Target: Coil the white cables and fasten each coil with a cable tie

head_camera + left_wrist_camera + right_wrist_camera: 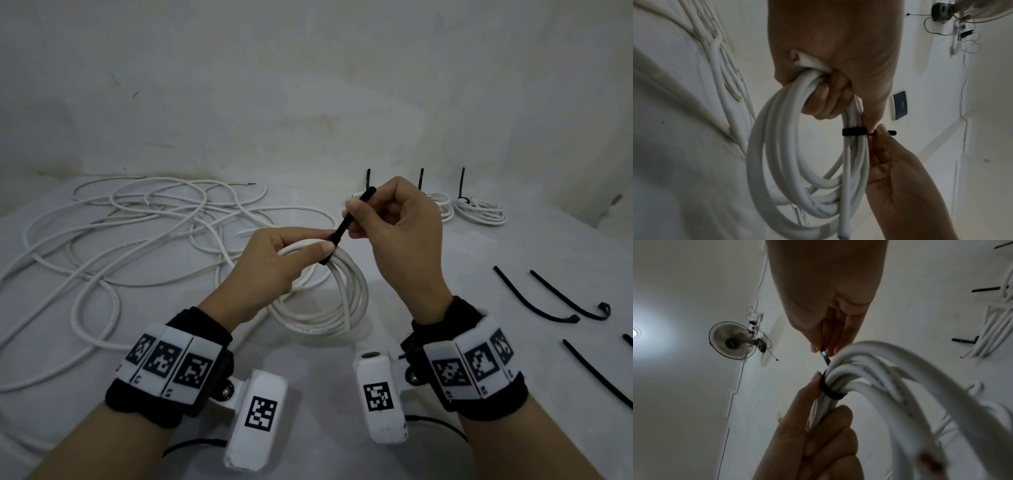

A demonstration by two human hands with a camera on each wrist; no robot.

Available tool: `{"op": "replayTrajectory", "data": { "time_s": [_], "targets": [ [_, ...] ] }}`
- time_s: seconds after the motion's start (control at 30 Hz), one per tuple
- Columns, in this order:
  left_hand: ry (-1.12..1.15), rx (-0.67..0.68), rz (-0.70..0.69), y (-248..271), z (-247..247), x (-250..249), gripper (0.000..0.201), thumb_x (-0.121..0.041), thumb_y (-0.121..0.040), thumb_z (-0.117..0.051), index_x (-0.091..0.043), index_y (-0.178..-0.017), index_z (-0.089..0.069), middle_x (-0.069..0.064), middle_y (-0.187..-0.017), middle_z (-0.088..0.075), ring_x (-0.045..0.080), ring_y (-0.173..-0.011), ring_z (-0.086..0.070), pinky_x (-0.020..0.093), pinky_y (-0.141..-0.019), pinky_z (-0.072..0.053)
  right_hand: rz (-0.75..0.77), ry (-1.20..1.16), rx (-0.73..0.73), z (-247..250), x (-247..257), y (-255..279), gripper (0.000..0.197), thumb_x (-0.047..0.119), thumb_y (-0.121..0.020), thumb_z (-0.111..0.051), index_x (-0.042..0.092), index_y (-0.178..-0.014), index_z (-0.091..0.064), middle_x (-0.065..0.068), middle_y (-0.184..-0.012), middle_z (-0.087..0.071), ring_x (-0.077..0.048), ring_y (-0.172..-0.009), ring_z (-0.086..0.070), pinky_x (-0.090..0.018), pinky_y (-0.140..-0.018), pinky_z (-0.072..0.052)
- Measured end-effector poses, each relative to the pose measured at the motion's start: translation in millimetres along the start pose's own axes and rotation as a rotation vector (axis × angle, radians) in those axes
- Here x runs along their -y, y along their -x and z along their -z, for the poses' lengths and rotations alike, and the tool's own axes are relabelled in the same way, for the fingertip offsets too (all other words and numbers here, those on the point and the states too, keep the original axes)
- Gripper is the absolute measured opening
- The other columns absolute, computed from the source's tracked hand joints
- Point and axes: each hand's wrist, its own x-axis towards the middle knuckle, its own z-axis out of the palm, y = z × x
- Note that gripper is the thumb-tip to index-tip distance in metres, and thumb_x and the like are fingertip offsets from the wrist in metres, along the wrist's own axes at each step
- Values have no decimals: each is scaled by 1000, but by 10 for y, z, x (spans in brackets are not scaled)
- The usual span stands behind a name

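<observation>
White cable coil hangs from the left hand, whose fingers curl round its top strands above the table. A black cable tie wraps the strands just beyond the left thumb; the right hand pinches its free tail. Spare ties lie right of the right hand, loose cables left of the left hand, and tied coils beyond.
</observation>
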Motion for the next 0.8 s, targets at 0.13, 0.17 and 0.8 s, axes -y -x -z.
{"op": "replayTrajectory", "data": {
  "time_s": [0.13, 0.17, 0.8],
  "targets": [
    [58, -114, 10, -40, -8, 64, 15, -21, -90, -60, -20, -95, -73, -10, -47, -42, 5, -39, -24, 15, -38, -22, -5, 20, 127, 1, -37, -7, 14, 10, -84, -71, 15, -88, -59, 0, -81, -68, -11, -74, -67, -26, -71, -56],
    [101, -156, 22, -61, 1, 72, 17, -23, -92, -57, -17, -95, -73, -9, -46, -34, 5, -38, -23, 15, -38, -21, -37, 54, 200, -2, -54, -2, 16, 13, -84, -72, 16, -94, -60, 5, -83, -67, -4, -76, -65, -19, -72, -53],
    [320, 21, 86, -53, -42, 93, 57, -69, -64, -36, -12, -69, -38, -6, -42, -28, 5, -34, -27, 20, -43, -40, -60, 7, 220, -77, -149, 60, 8, 13, -89, -65, 18, -84, -69, 10, -58, -60, -9, -38, -50, -19, -43, -42]
  ]
}}
